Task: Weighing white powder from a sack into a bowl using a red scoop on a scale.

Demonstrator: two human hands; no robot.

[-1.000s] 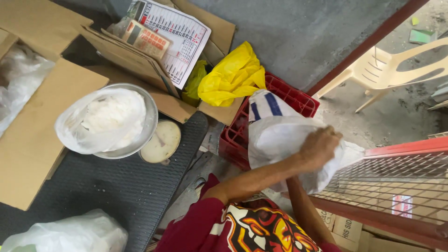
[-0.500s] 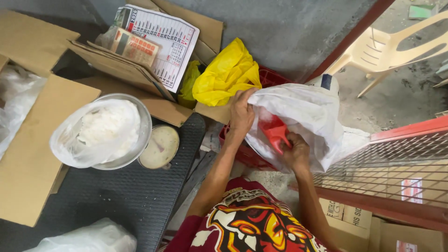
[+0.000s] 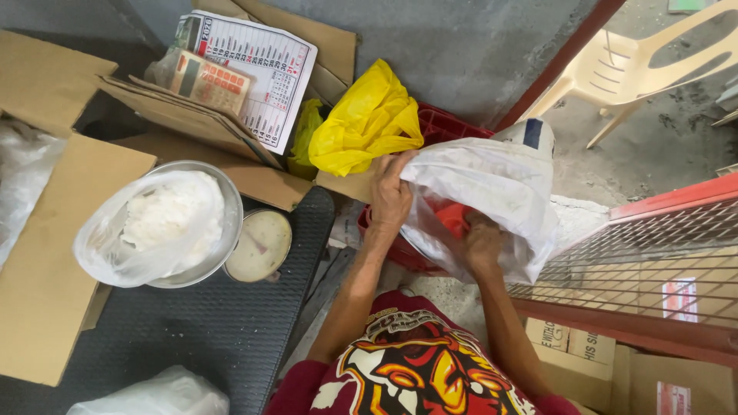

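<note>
A metal bowl [image 3: 223,230] holding a clear bag of white powder [image 3: 157,227] sat on the black mat [image 3: 200,338]. Right of it, the left hand [image 3: 390,196] pinched the rim of a white woven sack [image 3: 492,188] over the red crate [image 3: 438,127]. The right hand [image 3: 483,240] reached inside the sack, gripping a red scoop [image 3: 455,217].
</note>
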